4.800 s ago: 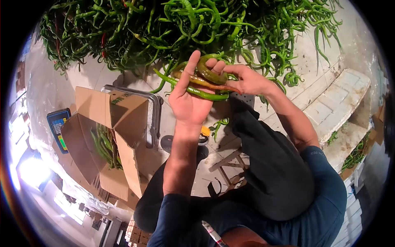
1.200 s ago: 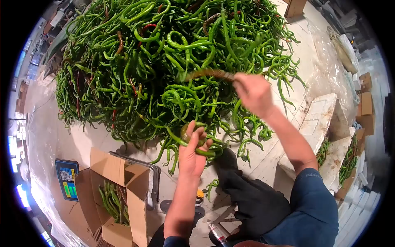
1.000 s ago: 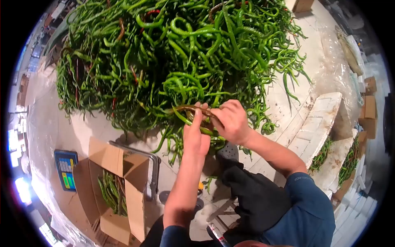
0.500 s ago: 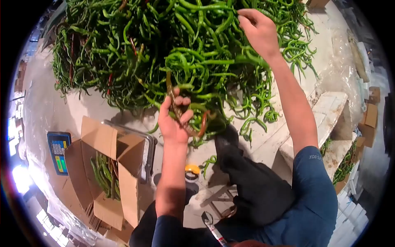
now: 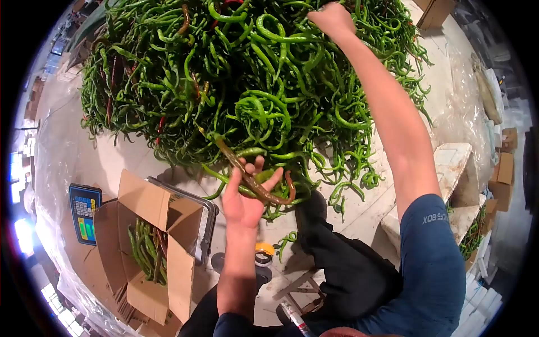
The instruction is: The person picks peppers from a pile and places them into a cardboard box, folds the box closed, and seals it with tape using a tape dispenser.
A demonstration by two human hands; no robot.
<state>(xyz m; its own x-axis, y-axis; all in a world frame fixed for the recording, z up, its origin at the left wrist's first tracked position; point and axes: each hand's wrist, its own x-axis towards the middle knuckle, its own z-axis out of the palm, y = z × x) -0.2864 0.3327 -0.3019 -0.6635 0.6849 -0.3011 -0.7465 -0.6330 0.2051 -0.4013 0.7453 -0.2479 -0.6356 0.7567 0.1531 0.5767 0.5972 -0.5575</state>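
See a big pile of peppers (image 5: pixel 185 84) on the floor, mostly green, some red or brown. Heavy as a mass, probably, but light one by one; tangled, so best lifted singly by an exposed middle, eased out rather than yanked.

Next, note an open carton (image 5: pixel 180 275), with long peppers (image 5: pixel 147 247) inside, apart from the pile. Beside it, see a metal tray (image 5: pixel 209 224) and a keypad (image 5: pixel 85 213).

Right hand (image 5: pixel 334 21): reaching over the far part of the pile, with fingers curled in; can't tell if gripping anything. Left hand (image 5: pixel 242 205): palm up near the pile's close edge, with fingers half curled loosely around a brown pepper (image 5: pixel 229 153) and green under it.

Brown pepper: long, hooked at one end, laid slantwise across the fingers. Looks glossy, so maybe slippery; likely softer than green ones, easy to bruise or snap at the bend. Take by the thick middle, with light pressure; avoid pulling on the hooked end or thin tip.
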